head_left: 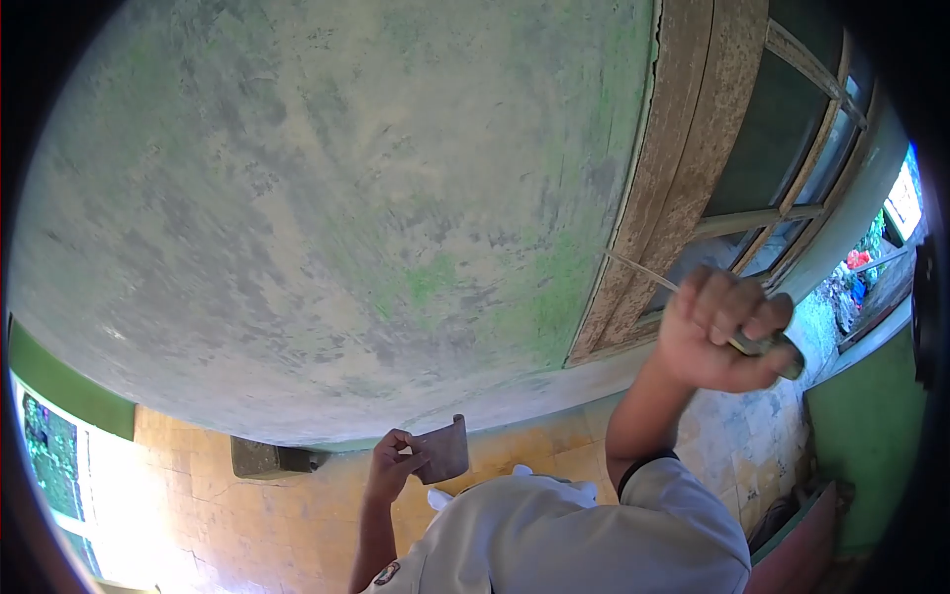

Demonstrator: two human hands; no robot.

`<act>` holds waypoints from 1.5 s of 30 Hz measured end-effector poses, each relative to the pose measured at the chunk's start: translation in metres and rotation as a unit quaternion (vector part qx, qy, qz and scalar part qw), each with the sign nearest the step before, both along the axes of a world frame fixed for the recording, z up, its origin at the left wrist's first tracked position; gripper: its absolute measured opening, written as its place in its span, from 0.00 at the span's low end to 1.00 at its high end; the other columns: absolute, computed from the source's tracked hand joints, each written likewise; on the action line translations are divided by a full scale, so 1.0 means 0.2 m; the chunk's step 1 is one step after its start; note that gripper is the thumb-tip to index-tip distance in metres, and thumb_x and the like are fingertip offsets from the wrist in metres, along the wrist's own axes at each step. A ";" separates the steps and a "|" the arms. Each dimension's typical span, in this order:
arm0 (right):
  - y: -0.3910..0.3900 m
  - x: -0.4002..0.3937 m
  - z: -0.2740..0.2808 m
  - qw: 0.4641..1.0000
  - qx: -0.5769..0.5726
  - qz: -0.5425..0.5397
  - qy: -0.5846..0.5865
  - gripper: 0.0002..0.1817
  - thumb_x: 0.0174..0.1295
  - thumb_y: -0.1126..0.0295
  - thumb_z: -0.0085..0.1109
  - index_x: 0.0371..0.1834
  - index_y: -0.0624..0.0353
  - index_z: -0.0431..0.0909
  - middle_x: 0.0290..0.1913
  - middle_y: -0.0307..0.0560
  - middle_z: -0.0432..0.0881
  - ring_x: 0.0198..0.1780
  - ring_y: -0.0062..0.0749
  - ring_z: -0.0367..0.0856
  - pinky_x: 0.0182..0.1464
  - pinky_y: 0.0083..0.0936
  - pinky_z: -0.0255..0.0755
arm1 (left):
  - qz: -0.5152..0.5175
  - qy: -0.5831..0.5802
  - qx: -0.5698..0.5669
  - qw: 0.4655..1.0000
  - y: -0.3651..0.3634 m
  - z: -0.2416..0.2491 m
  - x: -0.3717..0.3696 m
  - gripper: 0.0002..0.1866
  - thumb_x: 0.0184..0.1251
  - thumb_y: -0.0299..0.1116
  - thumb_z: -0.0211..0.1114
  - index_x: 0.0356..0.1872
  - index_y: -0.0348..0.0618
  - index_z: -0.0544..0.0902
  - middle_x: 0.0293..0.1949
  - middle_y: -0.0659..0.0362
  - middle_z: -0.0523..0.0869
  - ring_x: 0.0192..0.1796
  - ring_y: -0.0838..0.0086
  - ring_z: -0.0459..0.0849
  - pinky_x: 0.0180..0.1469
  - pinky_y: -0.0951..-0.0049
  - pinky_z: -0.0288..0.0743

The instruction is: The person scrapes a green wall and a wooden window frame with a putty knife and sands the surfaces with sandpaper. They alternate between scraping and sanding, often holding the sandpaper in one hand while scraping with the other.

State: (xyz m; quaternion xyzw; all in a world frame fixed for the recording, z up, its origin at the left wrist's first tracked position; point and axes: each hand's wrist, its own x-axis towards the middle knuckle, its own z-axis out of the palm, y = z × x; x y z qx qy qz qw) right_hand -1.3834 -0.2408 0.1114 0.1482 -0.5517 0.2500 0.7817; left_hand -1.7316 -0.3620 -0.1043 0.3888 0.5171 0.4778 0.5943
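My right hand (727,332) is raised in front of the window frame (683,148), its fingers wrapped round a screwdriver (641,268). The thin shaft points left, and its tip is at the seam where the worn brown wood meets the wall (396,198). Most of the handle is hidden in the fist. Lower down, my left hand (394,463) pinches a grey-brown sheet of sandpaper (442,452) with a curled edge. That sheet hangs below the wall surface, apart from the frame. Patches of green, grey and white mark the wall.
Window panes (772,139) in wooden bars are at the upper right. A dark block-like object (269,458) stands on the yellowish tiled floor (198,495) by the wall base. At the right are a green panel (871,436) and an opening with plants. Bright light enters at the lower left.
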 end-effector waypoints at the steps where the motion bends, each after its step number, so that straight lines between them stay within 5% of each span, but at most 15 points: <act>1: 0.05 -0.04 -0.04 0.999 -0.036 -0.013 0.013 0.15 0.64 0.53 0.47 0.28 0.51 0.60 0.18 0.36 0.64 0.17 0.22 0.59 0.23 0.25 0.62 | -0.001 -0.001 0.001 1.000 0.00 0.01 0.00 0.12 0.52 0.14 0.62 0.34 0.39 0.71 0.32 0.60 0.78 0.28 0.78 0.80 0.28 0.80 0.76; 7: 0.04 -0.01 -0.03 0.997 -0.079 -0.002 0.018 0.12 0.66 0.59 0.44 0.28 0.52 0.60 0.17 0.36 0.63 0.17 0.22 0.59 0.22 0.27 0.62 | 0.000 -0.014 0.007 1.000 -0.02 -0.01 0.01 0.12 0.52 0.14 0.63 0.34 0.38 0.71 0.31 0.60 0.78 0.27 0.77 0.81 0.27 0.79 0.76; 10: 0.02 -0.02 -0.01 1.000 0.007 0.016 0.026 0.12 0.66 0.60 0.43 0.28 0.53 0.60 0.17 0.36 0.63 0.17 0.21 0.59 0.22 0.26 0.62 | 0.001 -0.022 0.007 1.000 -0.01 -0.01 0.01 0.12 0.52 0.14 0.63 0.34 0.38 0.72 0.31 0.59 0.78 0.27 0.76 0.81 0.27 0.78 0.76; 16: 0.07 -0.01 -0.02 0.994 -0.111 -0.024 0.009 0.10 0.65 0.63 0.45 0.27 0.49 0.61 0.17 0.35 0.63 0.17 0.22 0.60 0.24 0.25 0.62 | 0.003 -0.010 0.001 1.000 -0.01 0.00 0.03 0.12 0.52 0.15 0.63 0.34 0.38 0.71 0.31 0.59 0.78 0.28 0.76 0.81 0.27 0.78 0.77; 20: -0.01 0.01 0.01 1.000 -0.011 0.007 0.001 0.07 0.65 0.66 0.43 0.28 0.49 0.61 0.16 0.34 0.63 0.18 0.22 0.59 0.24 0.25 0.62 | -0.003 -0.018 -0.001 1.000 0.00 0.01 0.04 0.12 0.52 0.15 0.63 0.34 0.38 0.72 0.31 0.59 0.78 0.28 0.76 0.81 0.27 0.79 0.76; 23: 0.10 -0.09 -0.05 0.991 -0.130 0.004 0.003 0.06 0.62 0.71 0.43 0.26 0.50 0.62 0.16 0.33 0.61 0.18 0.20 0.57 0.24 0.24 0.60 | 0.000 -0.015 0.006 1.000 0.00 -0.01 0.04 0.11 0.52 0.15 0.63 0.34 0.38 0.72 0.32 0.59 0.78 0.28 0.76 0.81 0.27 0.79 0.75; 26: 0.12 -0.07 -0.08 0.992 -0.116 0.043 -0.025 0.06 0.62 0.72 0.42 0.27 0.50 0.62 0.16 0.33 0.62 0.18 0.20 0.58 0.24 0.25 0.61 | -0.005 -0.003 0.008 1.000 0.01 0.00 0.04 0.11 0.52 0.15 0.63 0.33 0.38 0.72 0.32 0.59 0.79 0.28 0.77 0.81 0.27 0.80 0.75; 31: -0.04 -0.03 0.02 1.000 0.006 -0.020 0.000 0.09 0.64 0.70 0.47 0.26 0.53 0.61 0.16 0.35 0.64 0.16 0.20 0.59 0.21 0.25 0.63 | 0.000 -0.002 0.001 1.000 -0.01 0.00 0.03 0.11 0.52 0.15 0.63 0.34 0.38 0.72 0.32 0.59 0.79 0.28 0.77 0.81 0.27 0.80 0.75; 35: 0.10 -0.07 -0.06 0.994 -0.100 -0.029 -0.022 0.10 0.64 0.68 0.49 0.26 0.54 0.61 0.16 0.36 0.64 0.15 0.21 0.59 0.21 0.26 0.63 | 0.004 -0.005 0.001 1.000 -0.01 -0.01 0.02 0.11 0.52 0.15 0.63 0.34 0.38 0.72 0.32 0.59 0.79 0.29 0.77 0.81 0.27 0.80 0.75; 41: -0.05 -0.02 0.01 1.000 0.008 -0.013 -0.024 0.09 0.62 0.69 0.50 0.28 0.54 0.61 0.16 0.36 0.64 0.17 0.21 0.61 0.23 0.26 0.64 | 0.001 -0.006 -0.002 1.000 -0.02 0.01 0.03 0.11 0.53 0.15 0.63 0.34 0.39 0.71 0.33 0.59 0.79 0.29 0.77 0.81 0.27 0.79 0.76; 45: 0.09 -0.10 -0.06 0.996 -0.065 -0.043 -0.049 0.09 0.63 0.69 0.48 0.27 0.55 0.61 0.16 0.37 0.65 0.18 0.21 0.61 0.23 0.26 0.64 | 0.000 -0.002 0.017 1.000 -0.02 -0.01 0.02 0.11 0.53 0.15 0.63 0.34 0.39 0.71 0.33 0.59 0.79 0.29 0.77 0.81 0.28 0.79 0.77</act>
